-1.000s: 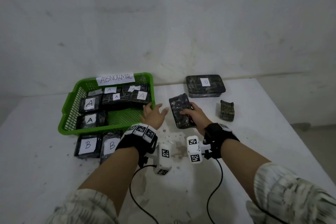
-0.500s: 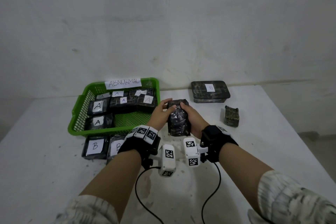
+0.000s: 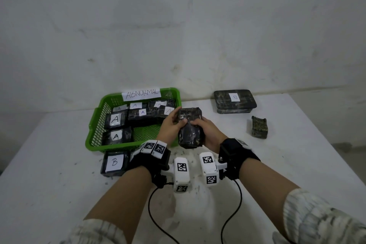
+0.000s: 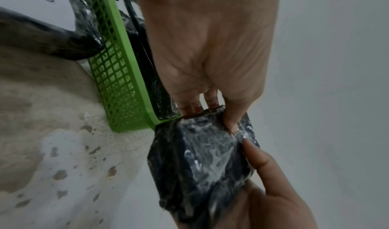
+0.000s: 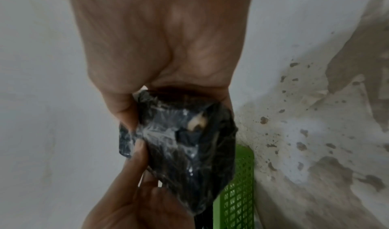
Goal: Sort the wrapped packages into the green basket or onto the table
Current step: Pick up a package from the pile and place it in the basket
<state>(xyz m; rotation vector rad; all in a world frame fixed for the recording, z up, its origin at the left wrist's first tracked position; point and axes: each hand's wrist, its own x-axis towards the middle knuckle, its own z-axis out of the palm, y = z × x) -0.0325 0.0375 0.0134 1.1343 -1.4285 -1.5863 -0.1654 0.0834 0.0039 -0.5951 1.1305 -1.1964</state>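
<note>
Both hands hold one dark plastic-wrapped package (image 3: 190, 130) above the table, just right of the green basket (image 3: 95, 136). My left hand (image 3: 172, 127) grips its left side, thumb on top. My right hand (image 3: 206, 131) grips its right side, thumb beside the left thumb. No label shows on the package (image 4: 200, 159) in the left wrist view, and none on the package (image 5: 185, 146) in the right wrist view. The basket, tagged "ABNORMAL", holds several packages marked A (image 3: 115, 119). A package marked B (image 3: 114, 163) lies on the table in front of the basket.
A larger wrapped package marked B (image 3: 234, 102) lies at the back right by the wall. A small wrapped block (image 3: 259, 129) stands to its front right. The white table (image 3: 297, 164) is stained and ends at the right edge. Cables hang from both wrist cameras.
A second ago only my right hand held the package, lower and flatter. My left hand has come onto it, and both hands have raised and turned it upright near the basket's right wall.
</note>
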